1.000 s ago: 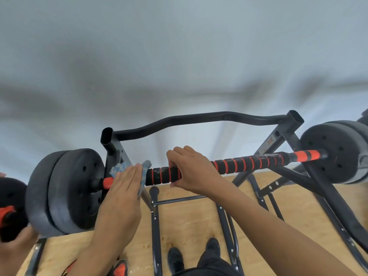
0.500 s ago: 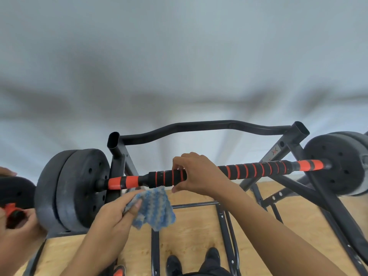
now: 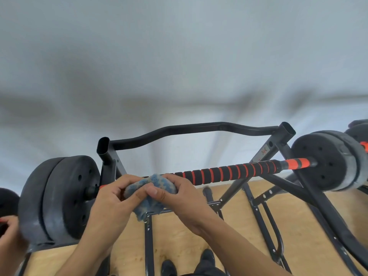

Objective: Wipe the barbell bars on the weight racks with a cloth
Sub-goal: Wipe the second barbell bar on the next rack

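Near the left end of the barbell bar, both hands are now pinching a bunched blue cloth. The left hand is gripping its left side and the right hand its right side, thumbs meeting in front. Half a second ago the right hand was gripping the bar while the left alone was holding the cloth below it; now the cloth is covering that stretch of bar. The bar is resting across a black rack, with dark weight plates at both ends, above a wooden floor.
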Demonstrator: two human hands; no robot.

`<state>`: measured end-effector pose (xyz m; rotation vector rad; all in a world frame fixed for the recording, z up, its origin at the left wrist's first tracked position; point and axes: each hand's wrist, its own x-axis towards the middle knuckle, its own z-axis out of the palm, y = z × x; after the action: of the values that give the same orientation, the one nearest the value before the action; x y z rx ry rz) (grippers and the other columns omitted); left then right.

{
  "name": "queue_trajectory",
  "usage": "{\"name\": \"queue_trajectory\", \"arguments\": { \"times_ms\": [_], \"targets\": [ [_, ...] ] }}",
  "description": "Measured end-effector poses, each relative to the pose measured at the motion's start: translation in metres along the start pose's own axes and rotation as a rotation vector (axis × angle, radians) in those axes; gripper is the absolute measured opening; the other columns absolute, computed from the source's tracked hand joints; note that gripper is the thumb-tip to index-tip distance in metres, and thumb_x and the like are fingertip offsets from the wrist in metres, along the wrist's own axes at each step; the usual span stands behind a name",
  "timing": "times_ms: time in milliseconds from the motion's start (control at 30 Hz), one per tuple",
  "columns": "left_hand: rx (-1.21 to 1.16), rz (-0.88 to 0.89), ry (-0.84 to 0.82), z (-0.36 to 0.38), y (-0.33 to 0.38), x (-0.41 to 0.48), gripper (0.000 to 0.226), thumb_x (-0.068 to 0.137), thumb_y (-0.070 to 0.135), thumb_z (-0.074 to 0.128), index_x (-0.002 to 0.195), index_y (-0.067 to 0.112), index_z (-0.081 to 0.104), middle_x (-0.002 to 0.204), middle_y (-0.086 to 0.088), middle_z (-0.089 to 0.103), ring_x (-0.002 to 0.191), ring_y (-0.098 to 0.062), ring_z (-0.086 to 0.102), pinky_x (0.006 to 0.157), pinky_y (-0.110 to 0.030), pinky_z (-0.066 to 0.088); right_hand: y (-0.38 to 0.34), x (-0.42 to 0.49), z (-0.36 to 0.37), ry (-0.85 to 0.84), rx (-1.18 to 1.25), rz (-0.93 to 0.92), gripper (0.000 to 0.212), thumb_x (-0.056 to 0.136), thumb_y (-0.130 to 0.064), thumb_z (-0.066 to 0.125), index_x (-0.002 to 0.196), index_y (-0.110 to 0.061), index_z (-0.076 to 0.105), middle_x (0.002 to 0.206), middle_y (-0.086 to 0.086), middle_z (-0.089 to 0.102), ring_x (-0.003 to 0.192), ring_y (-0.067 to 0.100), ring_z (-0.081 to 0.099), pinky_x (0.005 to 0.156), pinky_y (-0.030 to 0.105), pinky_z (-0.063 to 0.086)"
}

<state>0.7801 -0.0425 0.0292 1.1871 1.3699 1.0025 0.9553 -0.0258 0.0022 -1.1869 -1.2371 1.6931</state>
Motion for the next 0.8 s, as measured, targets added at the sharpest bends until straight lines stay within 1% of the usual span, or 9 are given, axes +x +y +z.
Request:
{"name": "queue_trajectory", "arguments": {
  "times_ms": [67,133,233,300,367,467,600,700,800],
  "targets": [
    [-0.060,-0.015,-0.036,-0.006,-0.004,0.003,0.015,0.089,0.021,0.071,0.101,0.021,0.081,0.099,-0.007,0.078,0.096,-0.026,0.075,0.085,-0.040,0.064,-0.001,-0.001,-0.004,-0.005,0.024,0.018,0.042,0.085,-0.042,0.079,0.111,-0.011,0.068,0.107,0.019,0.069,0.102,0.037,0.069,0.094,0.057,0.056],
    [0.036,0.045,-0.019,-0.014,-0.011,0.008,0.025,0.096,0.002,0.067,0.109,0.021,0.076,0.101,-0.002,0.076,0.098,-0.017,0.072,0.083,-0.026,0.061,-0.005,-0.002,-0.012,0.038,-0.036,0.000,0.036,0.088,-0.038,0.077,0.104,-0.008,0.065,0.097,0.019,0.069,0.088,0.036,0.069,0.083,0.057,0.056],
    [0.698,0.284,-0.007,-0.028,-0.033,0.023,0.048,0.091,0.002,0.070,0.127,0.031,0.059,0.115,0.021,0.062,0.108,0.001,0.058,0.088,-0.019,0.049,-0.023,0.002,-0.030,0.159,-0.250,-0.087,0.030,0.089,-0.032,0.077,0.092,-0.007,0.061,0.085,0.014,0.068,0.073,0.022,0.065,0.068,0.040,0.057],
    [1.041,0.405,-0.093,-0.026,-0.049,0.035,0.057,0.085,0.017,0.074,0.134,0.031,0.049,0.116,0.020,0.055,0.104,-0.003,0.053,0.096,-0.026,0.046,-0.036,0.011,-0.041,0.264,-0.510,-0.196,0.028,0.088,-0.030,0.077,0.085,-0.012,0.056,0.077,0.008,0.063,0.066,0.008,0.057,0.059,0.028,0.051],
    [1.191,0.429,-0.113,-0.017,-0.063,0.045,0.045,0.080,0.027,0.078,0.116,0.030,0.052,0.097,0.016,0.055,0.087,-0.009,0.054,0.088,-0.031,0.050,-0.046,0.025,-0.046,0.313,-0.763,-0.285,0.023,0.092,-0.026,0.072,0.085,-0.019,0.051,0.071,-0.004,0.059,0.062,0.004,0.054,0.053,0.020,0.047],
    [1.328,0.445,-0.026,-0.005,-0.073,0.057,0.044,0.070,0.033,0.089,0.085,0.024,0.049,0.071,0.009,0.049,0.063,-0.015,0.049,0.064,-0.035,0.050,-0.048,0.049,-0.040,0.209,-1.065,-0.321,0.026,0.093,-0.016,0.067,0.100,-0.023,0.044,0.081,0.000,0.064,0.068,0.013,0.061,0.058,0.025,0.051],
    [1.399,0.501,0.043,-0.003,-0.072,0.067,0.052,0.068,0.041,0.092,0.072,0.021,0.044,0.056,0.005,0.046,0.048,-0.018,0.043,0.052,-0.033,0.038,-0.036,0.072,-0.025,0.045,-1.179,-0.202,0.035,0.095,-0.018,0.067,0.126,-0.022,0.051,0.101,0.006,0.069,0.082,0.021,0.067,0.073,0.031,0.058],
    [1.444,0.466,0.040,-0.002,-0.067,0.076,0.048,0.076,0.042,0.083,0.066,0.023,0.039,0.049,0.009,0.040,0.041,-0.015,0.030,0.047,-0.028,0.029,-0.033,0.076,-0.020,-0.016,-1.011,-0.071,0.019,0.100,-0.035,0.060,0.101,-0.017,0.065,0.086,0.000,0.067,0.074,0.013,0.064,0.066,0.023,0.051],
    [1.529,0.370,0.060,0.000,-0.062,0.083,0.037,0.092,0.043,0.058,0.064,0.025,0.041,0.052,0.008,0.043,0.044,-0.014,0.042,0.048,-0.028,0.032,-0.029,0.077,-0.017,-0.048,-1.031,-0.023,0.023,0.102,-0.036,0.056,0.093,-0.018,0.066,0.078,-0.001,0.065,0.066,0.011,0.062,0.062,0.021,0.048]
  ]
}}
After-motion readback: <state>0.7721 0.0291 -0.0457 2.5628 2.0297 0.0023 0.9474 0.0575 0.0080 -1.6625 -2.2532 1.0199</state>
